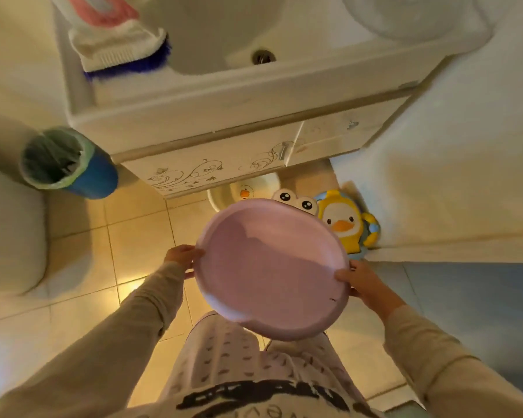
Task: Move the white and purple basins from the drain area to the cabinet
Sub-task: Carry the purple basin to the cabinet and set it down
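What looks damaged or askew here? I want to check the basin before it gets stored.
The purple basin, held by its rim in the left hand and right hand, shows a small dark mark near its right rim, possibly a crack or a stain. It is held tilted. Nothing looks spilled.

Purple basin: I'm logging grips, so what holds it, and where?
Both hands hold the round purple plastic basin by its rim: left hand on the left edge, right hand on the right edge.
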### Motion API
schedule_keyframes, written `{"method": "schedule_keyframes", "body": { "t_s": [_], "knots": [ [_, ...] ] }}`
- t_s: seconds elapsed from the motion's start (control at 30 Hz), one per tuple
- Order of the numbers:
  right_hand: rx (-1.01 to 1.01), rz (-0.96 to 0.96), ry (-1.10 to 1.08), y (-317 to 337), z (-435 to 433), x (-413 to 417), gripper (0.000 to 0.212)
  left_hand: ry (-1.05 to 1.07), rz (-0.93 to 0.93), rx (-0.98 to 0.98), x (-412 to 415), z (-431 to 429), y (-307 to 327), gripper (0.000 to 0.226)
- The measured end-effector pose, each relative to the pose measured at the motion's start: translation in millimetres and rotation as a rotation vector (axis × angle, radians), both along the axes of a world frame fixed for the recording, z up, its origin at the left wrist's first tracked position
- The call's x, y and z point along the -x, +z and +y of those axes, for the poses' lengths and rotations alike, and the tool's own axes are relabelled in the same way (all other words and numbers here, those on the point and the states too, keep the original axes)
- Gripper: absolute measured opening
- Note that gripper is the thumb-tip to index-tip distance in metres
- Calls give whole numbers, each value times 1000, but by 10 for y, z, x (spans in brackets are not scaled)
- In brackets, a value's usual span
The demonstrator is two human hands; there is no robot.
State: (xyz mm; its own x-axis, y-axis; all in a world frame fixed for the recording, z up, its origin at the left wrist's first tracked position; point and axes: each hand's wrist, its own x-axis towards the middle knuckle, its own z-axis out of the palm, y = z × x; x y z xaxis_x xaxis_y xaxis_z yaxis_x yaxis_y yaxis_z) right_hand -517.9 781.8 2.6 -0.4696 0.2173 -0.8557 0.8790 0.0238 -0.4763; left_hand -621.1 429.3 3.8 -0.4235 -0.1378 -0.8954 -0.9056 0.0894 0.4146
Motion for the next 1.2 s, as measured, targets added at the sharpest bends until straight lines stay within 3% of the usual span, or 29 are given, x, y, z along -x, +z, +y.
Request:
{"method": "schedule_keyframes", "body": {
  "t_s": [0.2, 0.4, 0.47, 0.6, 0.7, 0.77, 1.03, 1.07, 1.2],
  "knots": [
    [-43, -66, 250, -315, 439, 751, 34, 220, -82, 23, -462, 295, -264, 7],
    [-95, -116, 368, -927, 465, 1166, 26, 422, -173, 49, -563, 509, -854, 41],
    [-141, -116, 370, -1300, 450, 1238, 27, 462, -204, 52, -548, 529, -1192, 42],
    [-158, -168, 285, -2168, 442, 1279, 22, 472, -255, 60, -447, 559, -1973, 3],
    [-150, -193, 243, -2765, 463, 1361, 24, 452, -243, 69, -318, 578, -2574, 7],
    [-146, -196, 263, -3051, 434, 1510, 10, 417, -223, 79, -191, 578, -2851, 14],
    [-143, -151, 340, -3699, 223, 2693, 9, 200, -7, 152, 933, 409, -3462, 25],
    [-145, -133, 338, -3755, 189, 2840, 10, 183, 22, 164, 1070, 398, -3532, 26],
    [-172, -21, 356, -4089, 124, 3270, 56, 109, 112, 200, 1502, 361, -3868, 27]
  ]
}}
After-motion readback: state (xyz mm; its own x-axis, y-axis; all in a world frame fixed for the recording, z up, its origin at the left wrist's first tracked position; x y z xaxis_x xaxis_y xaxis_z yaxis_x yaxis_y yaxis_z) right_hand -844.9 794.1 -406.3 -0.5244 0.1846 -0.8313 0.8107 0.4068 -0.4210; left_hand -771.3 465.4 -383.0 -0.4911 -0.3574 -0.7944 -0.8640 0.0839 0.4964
